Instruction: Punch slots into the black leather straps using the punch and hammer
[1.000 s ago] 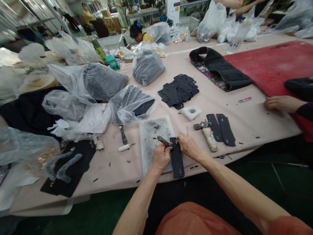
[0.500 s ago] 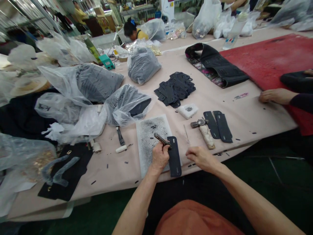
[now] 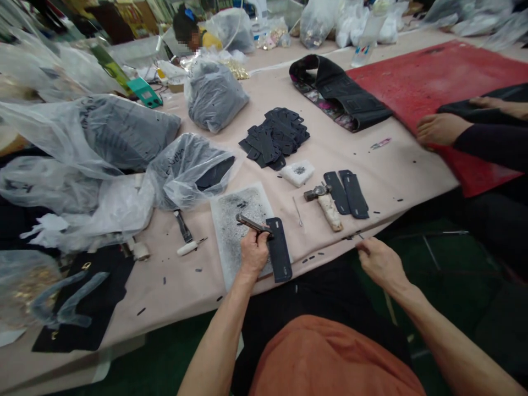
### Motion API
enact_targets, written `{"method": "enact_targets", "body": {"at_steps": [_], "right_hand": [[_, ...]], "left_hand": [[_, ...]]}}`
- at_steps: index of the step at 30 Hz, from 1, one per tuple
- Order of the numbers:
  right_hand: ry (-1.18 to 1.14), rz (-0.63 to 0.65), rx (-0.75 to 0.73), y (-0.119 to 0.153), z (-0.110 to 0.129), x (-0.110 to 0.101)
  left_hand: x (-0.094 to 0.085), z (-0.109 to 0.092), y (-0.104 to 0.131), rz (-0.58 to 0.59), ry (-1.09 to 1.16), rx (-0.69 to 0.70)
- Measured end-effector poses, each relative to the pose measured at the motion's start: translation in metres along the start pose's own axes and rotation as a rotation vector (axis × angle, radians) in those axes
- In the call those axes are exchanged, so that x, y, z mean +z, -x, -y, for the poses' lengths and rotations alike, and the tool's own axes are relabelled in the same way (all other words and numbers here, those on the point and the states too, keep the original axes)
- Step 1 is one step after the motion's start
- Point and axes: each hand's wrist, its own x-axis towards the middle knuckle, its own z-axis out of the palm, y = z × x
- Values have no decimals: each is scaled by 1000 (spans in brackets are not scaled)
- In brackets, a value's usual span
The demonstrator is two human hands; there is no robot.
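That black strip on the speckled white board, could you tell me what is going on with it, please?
A person at a pink-covered work table holds a slim metal punch tool in the left hand, its tip by the slotted end of a flat black leather strip lying on a speckled white cutting board. The right hand is off the strip, empty, at the table edge near a wooden-handled hammer and two similar black strips. Another person's hand rests on a red mat.
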Motion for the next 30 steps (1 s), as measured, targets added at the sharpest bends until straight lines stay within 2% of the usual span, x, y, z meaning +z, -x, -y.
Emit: {"method": "enact_targets", "body": {"at_steps": [3, 5, 9, 11, 15, 19, 24, 30], "right_hand": [[-169, 60, 74, 0, 38, 1], [-324, 142, 36, -1, 68, 8], [-670, 377, 3, -2, 118, 34], [-714, 441, 39, -4, 133, 47], [-646, 417, 10, -15, 147, 59], [-557, 360, -85, -32, 156, 51], [-420, 327, -107, -55, 168, 46], [-459, 323, -103, -94, 184, 50]], "left_hand": [[-1, -2, 0, 0, -3, -4], [-1, -4, 0, 2, -1, -8], [-1, -4, 2, 6, 13, -24], [-1, -4, 1, 7, 29, -38], [-2, -4, -1, 2, 58, -85], [-2, -7, -5, -16, 80, -124], [-3, -8, -8, -45, 111, -132], [-9, -10, -9, -82, 104, -118]]}}
